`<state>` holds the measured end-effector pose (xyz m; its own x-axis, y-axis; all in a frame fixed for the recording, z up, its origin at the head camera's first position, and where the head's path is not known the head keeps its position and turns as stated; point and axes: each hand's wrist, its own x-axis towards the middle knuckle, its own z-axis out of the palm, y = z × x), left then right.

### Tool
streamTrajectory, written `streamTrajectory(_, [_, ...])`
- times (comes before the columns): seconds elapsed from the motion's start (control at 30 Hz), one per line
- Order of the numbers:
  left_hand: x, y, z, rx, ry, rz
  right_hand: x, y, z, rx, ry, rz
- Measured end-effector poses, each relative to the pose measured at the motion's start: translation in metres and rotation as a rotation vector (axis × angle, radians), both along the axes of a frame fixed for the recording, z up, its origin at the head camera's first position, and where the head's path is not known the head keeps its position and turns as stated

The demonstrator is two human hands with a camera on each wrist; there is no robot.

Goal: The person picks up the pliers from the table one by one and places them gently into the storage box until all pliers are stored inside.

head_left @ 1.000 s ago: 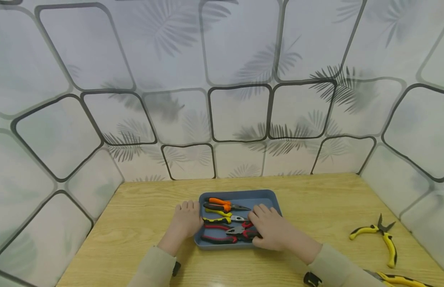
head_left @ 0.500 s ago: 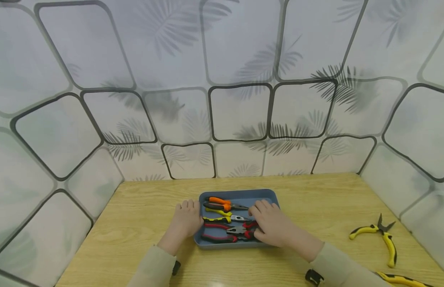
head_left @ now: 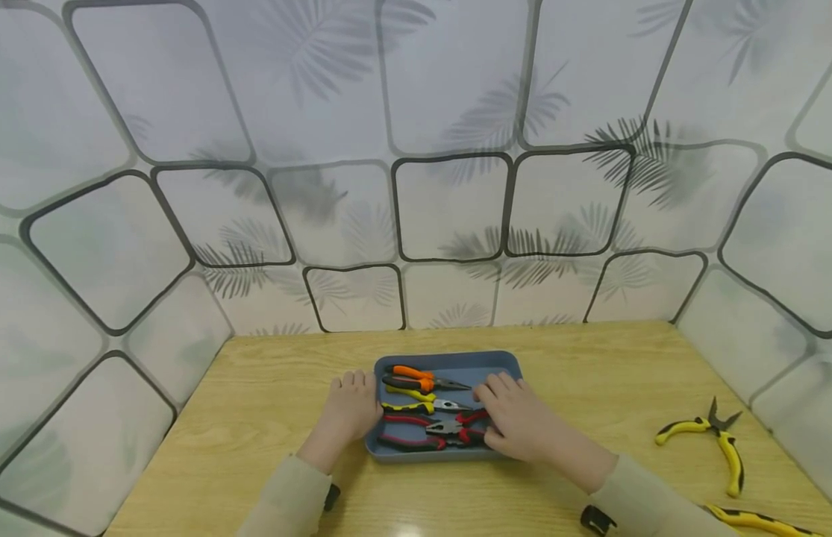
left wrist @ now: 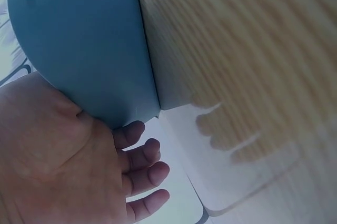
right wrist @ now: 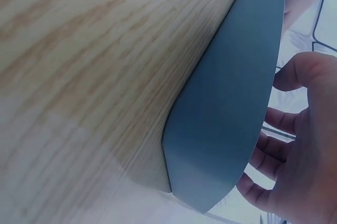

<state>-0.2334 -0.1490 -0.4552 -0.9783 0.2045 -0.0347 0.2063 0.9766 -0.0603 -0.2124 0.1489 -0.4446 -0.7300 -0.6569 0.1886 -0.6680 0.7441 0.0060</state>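
My left hand point(head_left: 348, 406) holds the left rim of a blue-grey tray point(head_left: 449, 456). In the left wrist view its fingers point(left wrist: 142, 179) curl loosely beside the tray's outer wall point(left wrist: 79, 40); the thumb is hidden there. Over the tray's right part, my right hand point(head_left: 519, 418) has bent, spread fingers point(right wrist: 281, 121) with nothing visible between them. Under it run the red-black handles of combination pliers point(head_left: 444, 427). Other red-black pliers point(head_left: 412, 444) lie beside these, handles to the left. Yellow-black pliers point(head_left: 416, 408) and orange-black long-nose pliers point(head_left: 422, 380) lie farther back in the tray.
Yellow-handled pliers point(head_left: 718, 429) lie spread on the wooden table point(head_left: 610, 373) at the right. Another yellow-black handle point(head_left: 751, 520) shows at the front right edge, partly cut off. Patterned walls point(head_left: 449, 298) enclose the back and sides.
My right hand has shifted a little to the right, and the combination pliers under it have slid slightly rightward. More of their red handles shows. My left hand has stayed at the tray's rim.
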Motion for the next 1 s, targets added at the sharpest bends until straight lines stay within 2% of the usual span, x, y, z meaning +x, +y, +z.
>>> streamTrajectory(0.17, [0.003,0.003,0.004,0.002,-0.016,0.010,0.001,0.005,-0.004,-0.004,0.013,-0.013])
streamTrajectory(0.37, [0.004,0.004,0.004,-0.012,-0.013,0.007,0.004,0.011,-0.003,-0.014,0.026,-0.016])
streamTrajectory(0.5, [0.003,0.003,0.003,-0.024,0.005,-0.003,0.006,0.015,-0.003,-0.028,0.008,-0.020])
streamTrajectory(0.73, [0.002,0.002,0.004,-0.020,0.059,-0.019,0.008,0.024,-0.002,-0.060,0.037,-0.029])
streamTrajectory(1.0, [-0.001,0.002,0.001,-0.032,0.067,-0.023,0.014,0.032,0.006,-0.088,-0.024,-0.077])
